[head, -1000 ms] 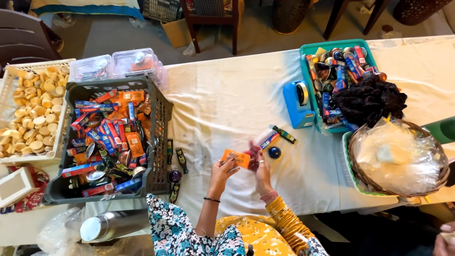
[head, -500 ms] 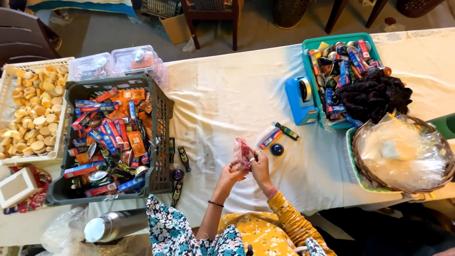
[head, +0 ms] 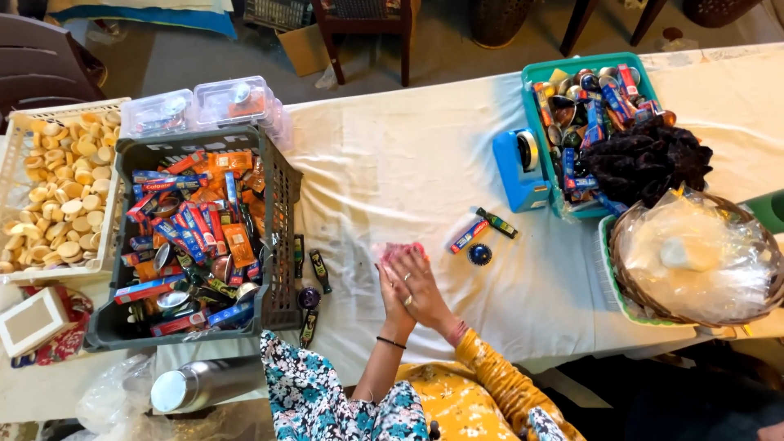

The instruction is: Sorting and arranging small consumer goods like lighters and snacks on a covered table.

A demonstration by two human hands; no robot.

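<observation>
My left hand (head: 389,300), with a black bracelet at the wrist, and my right hand (head: 425,284), in a yellow sleeve, are pressed side by side on the white tablecloth (head: 392,171). Between their fingertips they hold a small pink packet (head: 398,249), mostly hidden under the fingers. Just right of the hands lie a small red and blue tube (head: 469,236), a dark green stick (head: 496,222) and a round blue object (head: 479,254).
A grey crate (head: 283,212) of tubes and sachets stands to the left, with small dark items (head: 314,273) beside it. Further left is a white basket (head: 16,163) of round soaps. A teal basket (head: 572,65), blue tape dispenser (head: 518,171) and wicker basket (head: 621,245) are at right. A steel flask (head: 204,382) lies near the table's edge.
Both hands have come down from holding an orange packet above the table. They now rest together on the cloth with a pink packet at the fingertips.
</observation>
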